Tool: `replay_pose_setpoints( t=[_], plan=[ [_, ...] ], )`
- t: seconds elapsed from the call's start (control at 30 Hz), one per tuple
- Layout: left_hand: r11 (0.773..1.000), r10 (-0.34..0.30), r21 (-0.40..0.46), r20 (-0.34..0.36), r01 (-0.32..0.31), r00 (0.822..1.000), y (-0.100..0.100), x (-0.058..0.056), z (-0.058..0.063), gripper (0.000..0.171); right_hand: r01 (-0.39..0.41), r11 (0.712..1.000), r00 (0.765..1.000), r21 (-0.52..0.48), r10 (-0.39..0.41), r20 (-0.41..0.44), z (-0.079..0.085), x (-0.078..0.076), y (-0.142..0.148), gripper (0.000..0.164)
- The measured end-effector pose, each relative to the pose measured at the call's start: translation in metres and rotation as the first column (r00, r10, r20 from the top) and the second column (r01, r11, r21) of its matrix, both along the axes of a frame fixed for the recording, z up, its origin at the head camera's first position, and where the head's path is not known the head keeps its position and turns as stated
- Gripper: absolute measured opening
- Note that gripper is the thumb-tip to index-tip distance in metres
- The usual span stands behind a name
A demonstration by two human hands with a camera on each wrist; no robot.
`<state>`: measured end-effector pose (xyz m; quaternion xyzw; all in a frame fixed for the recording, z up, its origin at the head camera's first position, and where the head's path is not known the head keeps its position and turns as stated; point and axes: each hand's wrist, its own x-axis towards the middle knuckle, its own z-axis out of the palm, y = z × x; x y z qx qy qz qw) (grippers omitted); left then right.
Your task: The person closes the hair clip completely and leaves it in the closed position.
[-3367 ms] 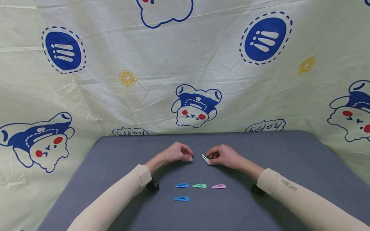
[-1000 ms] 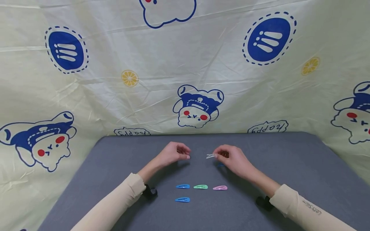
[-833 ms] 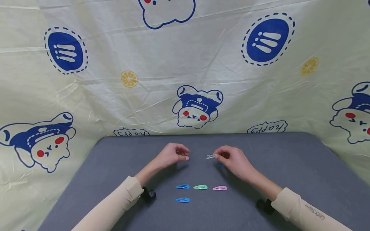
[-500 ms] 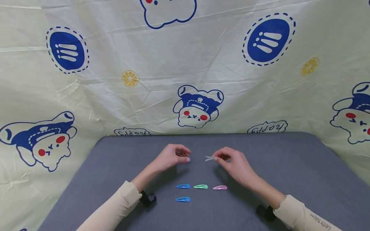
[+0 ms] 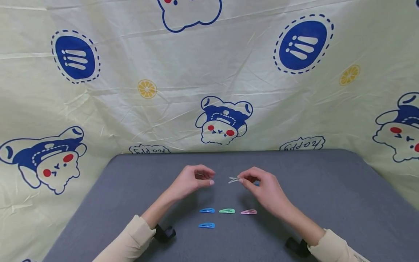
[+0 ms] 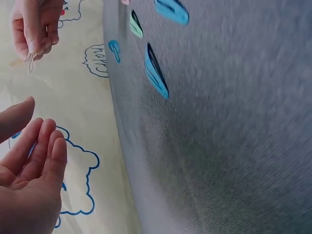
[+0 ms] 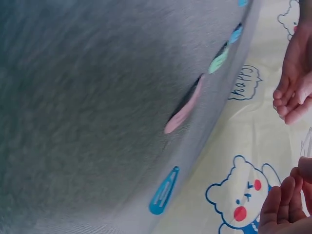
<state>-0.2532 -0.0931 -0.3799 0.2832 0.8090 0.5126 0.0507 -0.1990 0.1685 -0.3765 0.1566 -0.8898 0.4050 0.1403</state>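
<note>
My right hand pinches a pale snap hair clip between thumb and fingertips, above the table. The clip's two thin arms stand apart and point left. My left hand faces it across a small gap, fingers loosely bent and thumb apart, holding nothing. A blue hair clip lies on the table beneath my right hand, mostly hidden by it in the head view. Nearer me lie a blue hair clip, a green hair clip and a pink hair clip in a row, with another blue hair clip below the first.
The grey table carries the clips. A cream curtain with cartoon prints hangs behind its far edge. Dark wrist cameras sit under both wrists, low over the table.
The pale clip has turned from a slant to nearly level in my right hand. Over the last second that hand has shifted slightly left; my left hand has stayed about where it was.
</note>
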Motion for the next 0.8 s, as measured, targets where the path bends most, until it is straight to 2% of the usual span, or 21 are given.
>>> replay_pose_setpoints(
  t=[0.33, 0.6, 0.8],
  plan=[
    [1.000, 0.001, -0.003, -0.034, -0.001, 0.999, -0.004, 0.026, 0.008, 0.026, 0.004, 0.999, 1.000, -0.041, -0.004, -0.010, 0.009, 0.019, -0.003, 0.012],
    [1.000, 0.013, 0.008, 0.052, -0.013, 0.999, -0.002, 0.046, 0.017, 0.025, 0.036, 0.998, 0.999, -0.052, -0.037, -0.025, 0.015, 0.037, -0.006, 0.011],
    [0.999, 0.028, 0.024, 0.032, -0.029, 0.999, 0.000, 0.061, 0.022, 0.023, 0.074, 0.995, 0.997, -0.063, -0.073, 0.012, 0.018, 0.052, -0.010, 0.010]
  ],
)
